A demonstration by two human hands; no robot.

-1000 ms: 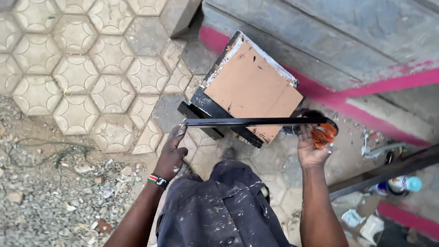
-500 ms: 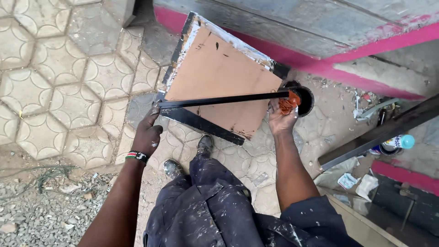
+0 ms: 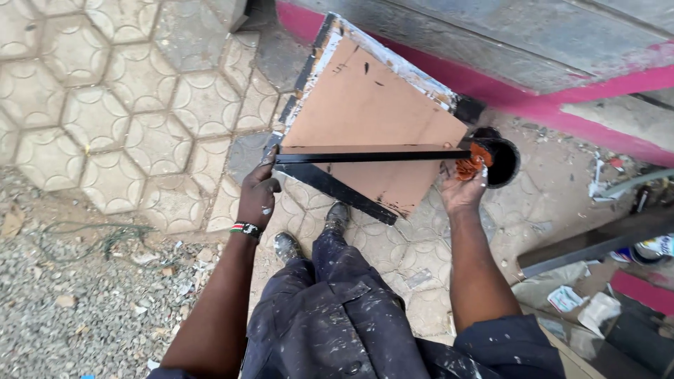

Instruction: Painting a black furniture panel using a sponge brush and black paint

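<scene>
Above the hexagonal paving (image 3: 126,133), the left hand (image 3: 257,196) gripped one end of a black metal bar (image 3: 365,156) held level across a brown board (image 3: 372,119). The right hand (image 3: 461,189) closed on an orange rag (image 3: 469,167) pressed to the bar's other end, beside a black paint tin (image 3: 502,161).

The ground is paved with pale hexagonal paving blocks (image 3: 126,105), each pressed with curved lines, giving way at the lower left to loose gravel (image 3: 77,309) strewn with scraps and a tangle of green string (image 3: 105,238). Along the top runs a grey concrete wall (image 3: 533,42) with a bright pink painted band (image 3: 533,98) at its foot. Flat daylight, dusty bare ground and paper litter (image 3: 569,298) lie at the right.
</scene>
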